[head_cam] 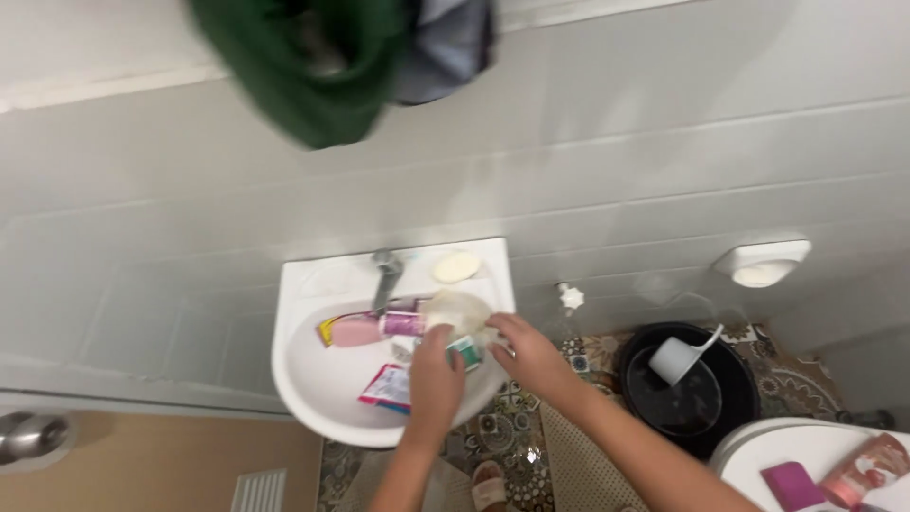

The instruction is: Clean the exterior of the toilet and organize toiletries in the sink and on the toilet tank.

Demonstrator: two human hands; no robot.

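Left hand: our left hand [434,374] reaches into the sink [313,398] with its grip curled around a small white and green tube [464,353]; the blur keeps us from telling how firmly it holds.
Right hand: our right hand [531,356] sits just beside the left, over the right rim of the sink, fingers bent onto a pale crumpled bag [460,311]; we read the grip as closed on it.
Bag: it lies at the upper right of the basin, just below the tap [385,275], touching both hands.
Tube: it is in the basin between our two hands, under the bag.
Pink bottle: a pink bottle [353,331] lies on its side in the basin, left of the hands, its purple-labelled end toward the bag.
Sachet: a red and blue sachet [385,387] lies flat in the basin, just left of our left wrist.
Soap: a cream bar of soap [456,267] rests on the back ledge of the sink, right of the tap.
Bucket: a black bucket [739,379] stands on the patterned floor, well right of the sink, with a white scoop [678,358] inside it.
Wall: white tiles behind, with dark green cloth [303,66] hanging at the top.
Lower right: a white lid [787,450] carries a magenta box [794,485] and a pink tube [864,469].
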